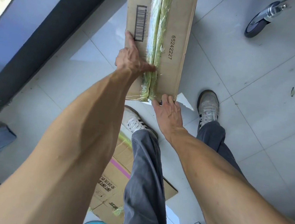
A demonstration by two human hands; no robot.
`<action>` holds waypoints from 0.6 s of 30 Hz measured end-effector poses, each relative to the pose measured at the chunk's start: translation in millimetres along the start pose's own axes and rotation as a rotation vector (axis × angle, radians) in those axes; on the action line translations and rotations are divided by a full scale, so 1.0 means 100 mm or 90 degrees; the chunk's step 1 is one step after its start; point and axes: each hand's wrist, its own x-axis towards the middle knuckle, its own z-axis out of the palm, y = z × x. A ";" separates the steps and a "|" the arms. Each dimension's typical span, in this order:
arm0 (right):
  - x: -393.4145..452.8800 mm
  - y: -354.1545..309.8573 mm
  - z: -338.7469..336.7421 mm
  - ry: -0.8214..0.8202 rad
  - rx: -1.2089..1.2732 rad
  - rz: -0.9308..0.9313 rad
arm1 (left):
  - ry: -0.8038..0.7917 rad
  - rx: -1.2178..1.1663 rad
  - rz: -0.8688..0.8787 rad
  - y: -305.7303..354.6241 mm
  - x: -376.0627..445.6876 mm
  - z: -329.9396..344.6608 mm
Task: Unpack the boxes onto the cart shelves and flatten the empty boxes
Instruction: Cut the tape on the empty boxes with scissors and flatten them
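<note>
In the head view, I stand over a long cardboard box [156, 43] that is in front of me above the tiled floor [239, 76]; I cannot tell if its far end rests on something. Its top seam is closed with yellowish clear tape [156, 39] that runs along the whole length.

My left hand [130, 58] lies on the top of the box, near the barcode label [140, 23], with the fingers [129, 38] stretched flat along the left edge and the thumb pressing at the tape seam. It grasps nothing; it only holds the box steady. My right hand [167, 108] is at the near end of the box, fingers curled around the corner there. Something small and dark seems to be under them, maybe a cutter, but I cannot tell.

Near the box, behind my legs, a flattened box [115, 178] lies on the floor, and a cart wheel [259, 23] is far to the right of the box.

I judge the step is opening this sealed box. The next move needs the tape cut or pulled along the seam, while the left hand keeps pressing.
</note>
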 end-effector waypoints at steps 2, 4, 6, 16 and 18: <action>0.00 0.01 -0.02 -0.005 0.014 0.010 | 0.014 -0.008 0.014 -0.02 0.02 0.02; 0.01 0.04 -0.03 -0.015 0.017 0.004 | 0.037 -0.010 0.045 -0.07 0.00 0.03; 0.00 0.07 -0.01 -0.025 0.035 -0.019 | 0.050 -0.017 0.075 -0.16 -0.03 0.03; -0.15 0.19 0.07 0.007 0.085 -0.015 | 0.079 -0.396 0.035 -0.57 -0.17 -0.07; -0.19 0.14 0.04 0.039 0.079 -0.006 | 0.151 -0.422 -0.036 -0.66 -0.20 -0.12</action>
